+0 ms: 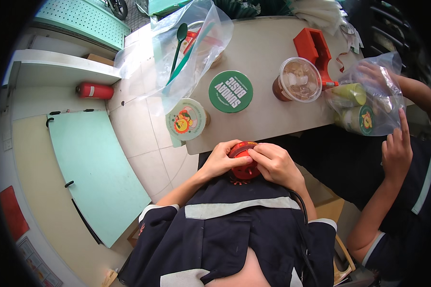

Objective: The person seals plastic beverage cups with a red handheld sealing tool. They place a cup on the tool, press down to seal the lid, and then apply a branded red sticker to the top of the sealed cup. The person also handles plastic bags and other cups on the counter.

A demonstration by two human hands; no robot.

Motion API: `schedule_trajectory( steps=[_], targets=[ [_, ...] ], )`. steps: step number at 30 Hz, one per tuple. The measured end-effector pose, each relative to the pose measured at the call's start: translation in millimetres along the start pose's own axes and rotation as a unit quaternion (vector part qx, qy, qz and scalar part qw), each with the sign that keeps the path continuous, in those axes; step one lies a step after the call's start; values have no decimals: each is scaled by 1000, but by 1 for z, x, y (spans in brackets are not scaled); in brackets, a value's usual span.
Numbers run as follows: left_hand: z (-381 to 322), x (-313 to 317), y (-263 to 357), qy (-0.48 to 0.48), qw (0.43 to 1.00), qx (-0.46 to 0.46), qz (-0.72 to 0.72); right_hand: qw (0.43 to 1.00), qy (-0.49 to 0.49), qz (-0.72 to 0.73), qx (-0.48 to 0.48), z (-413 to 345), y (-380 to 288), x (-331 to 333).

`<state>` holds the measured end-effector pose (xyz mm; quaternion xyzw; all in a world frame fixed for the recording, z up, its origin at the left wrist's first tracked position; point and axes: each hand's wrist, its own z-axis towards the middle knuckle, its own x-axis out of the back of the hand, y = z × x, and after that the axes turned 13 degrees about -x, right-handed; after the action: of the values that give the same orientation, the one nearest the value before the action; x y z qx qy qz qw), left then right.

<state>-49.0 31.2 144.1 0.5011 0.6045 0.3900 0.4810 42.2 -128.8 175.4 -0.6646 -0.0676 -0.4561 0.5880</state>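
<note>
A round red roll [245,165], which looks like printed tape on a plastic hub, is held at my chest in front of the table edge. My left hand [224,161] grips its left side, with the thumb laid across the top. On the right side my right hand [274,163] pinches the roll, fingertips bent onto its upper face. Past my hands, a cup with a green printed lid [231,91] stands on the table. Left of it is a cup with a pale printed lid [185,120], close to the table corner.
A clear plastic bag [197,53] stands at the back left, holding a cup and green spoon. An iced drink cup [300,80] adjoins a red tape dispenser [313,48]. At right, a co-worker's hands [397,147] are at a bag of cups [362,97].
</note>
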Motion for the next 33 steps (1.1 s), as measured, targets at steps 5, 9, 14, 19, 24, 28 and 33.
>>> schedule_trajectory(
  steps=[5, 9, 14, 19, 24, 28, 33],
  targets=[
    [0, -5, -6, 7, 995, 6, -100, 1000, 4, 0, -8, -2, 1, 1],
    [1, -6, -10, 0, 998, -34, -56, 1000, 14, -6, -9, -3, 0, 5],
    [7, -7, -5, -5, 996, -65, -53, 988, 107, 83, -68, -18, 12, 1],
    [5, -3, -8, -29, 994, -92, -49, 926, -25, 278, -254, -24, 21, 8],
    [-1, 0, -12, -10, 993, -106, -43, 901, -47, 328, -281, -25, 18, -1],
    [-5, -2, -11, 21, 993, -104, -56, 898, -33, 313, -308, -24, 13, -6],
    [-7, 1, -15, 13, 996, -61, -56, 880, -30, 330, -340, -23, 9, -7]
  ],
)
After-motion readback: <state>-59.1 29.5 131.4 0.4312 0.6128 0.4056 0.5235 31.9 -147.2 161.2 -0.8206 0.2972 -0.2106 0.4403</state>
